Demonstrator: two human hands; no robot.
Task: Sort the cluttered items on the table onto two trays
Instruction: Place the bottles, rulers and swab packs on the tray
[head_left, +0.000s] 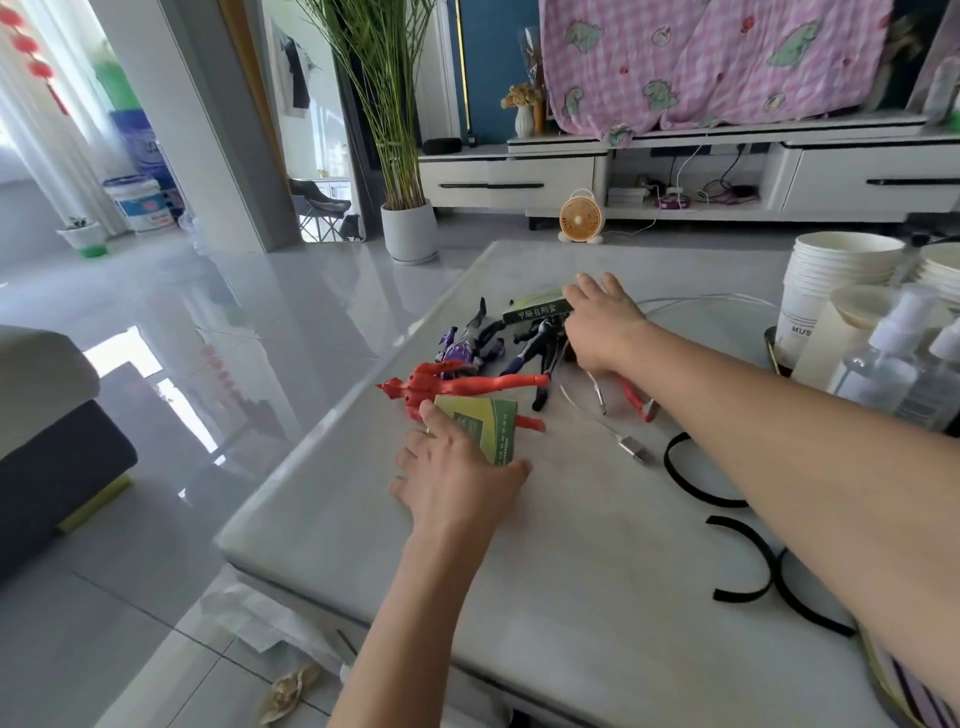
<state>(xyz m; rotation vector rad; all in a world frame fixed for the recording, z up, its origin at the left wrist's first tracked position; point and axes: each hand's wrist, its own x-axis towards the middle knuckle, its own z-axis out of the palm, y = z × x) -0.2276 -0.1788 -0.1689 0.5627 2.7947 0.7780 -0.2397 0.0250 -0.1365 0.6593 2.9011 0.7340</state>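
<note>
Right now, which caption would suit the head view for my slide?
Table sorting: left hand grips a green box overlapping the red figure; right hand touches the farther box.
</note>
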